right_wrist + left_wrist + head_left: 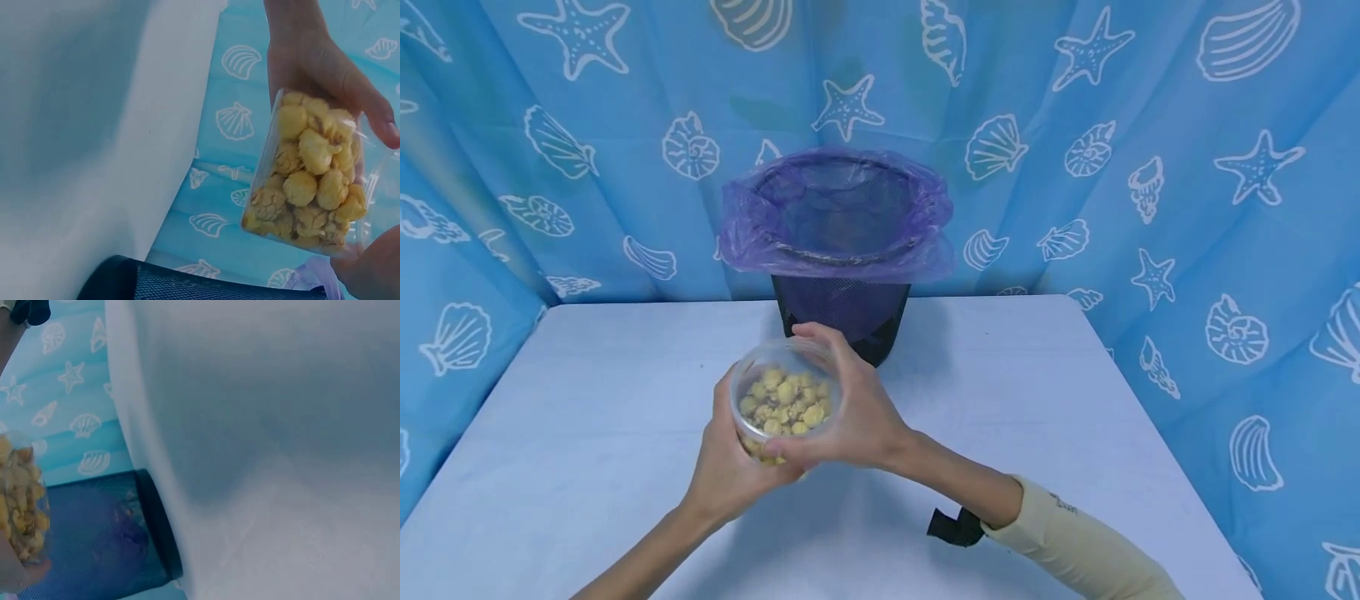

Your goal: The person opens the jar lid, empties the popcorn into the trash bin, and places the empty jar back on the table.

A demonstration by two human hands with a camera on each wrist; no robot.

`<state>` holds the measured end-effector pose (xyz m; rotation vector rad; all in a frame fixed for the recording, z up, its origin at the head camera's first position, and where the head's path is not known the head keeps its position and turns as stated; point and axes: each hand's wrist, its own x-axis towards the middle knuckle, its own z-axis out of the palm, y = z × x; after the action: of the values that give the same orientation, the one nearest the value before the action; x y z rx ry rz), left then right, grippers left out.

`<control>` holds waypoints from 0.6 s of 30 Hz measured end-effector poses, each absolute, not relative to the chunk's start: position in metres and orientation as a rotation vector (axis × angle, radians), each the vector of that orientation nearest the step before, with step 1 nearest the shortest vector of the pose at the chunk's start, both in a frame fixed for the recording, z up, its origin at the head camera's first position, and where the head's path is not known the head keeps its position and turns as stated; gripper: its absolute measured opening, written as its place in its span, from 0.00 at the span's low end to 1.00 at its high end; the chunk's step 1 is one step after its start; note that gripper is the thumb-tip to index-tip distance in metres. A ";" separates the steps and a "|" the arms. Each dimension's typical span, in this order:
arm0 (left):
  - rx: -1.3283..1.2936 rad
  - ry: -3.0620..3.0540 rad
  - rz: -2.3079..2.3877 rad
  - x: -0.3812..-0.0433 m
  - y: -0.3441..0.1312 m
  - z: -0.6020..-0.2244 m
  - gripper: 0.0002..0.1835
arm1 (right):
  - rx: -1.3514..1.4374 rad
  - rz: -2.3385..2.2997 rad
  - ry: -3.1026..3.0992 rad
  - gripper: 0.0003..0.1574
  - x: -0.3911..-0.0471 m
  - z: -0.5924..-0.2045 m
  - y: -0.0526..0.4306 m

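Note:
A clear plastic tub of yellow caramel popcorn is held above the table, in front of the bin. My left hand grips its side and underside from the left. Across its top, my right hand holds the rim between the thumb on the near side and fingers on the far side. In the right wrist view the tub hangs tilted, with the left hand behind it and part of the right hand at the lower right. Whether a lid covers the tub, I cannot tell.
A black mesh bin stands at the table's back edge, lined with a purple plastic bag folded over its rim. A white cloth covers the table. Blue curtains with white shells hang behind and at both sides.

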<state>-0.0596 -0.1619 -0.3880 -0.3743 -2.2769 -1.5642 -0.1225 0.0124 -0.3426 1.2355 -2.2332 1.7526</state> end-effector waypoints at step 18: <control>-0.820 -2.283 -1.980 -0.065 -0.178 -0.377 0.53 | 1.681 1.979 -2.003 0.57 -0.130 -0.341 0.026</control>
<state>-0.0646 -0.1775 -0.3773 -0.8200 -2.2828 -1.9797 -0.1297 0.0260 -0.3414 1.6810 -2.0035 1.9785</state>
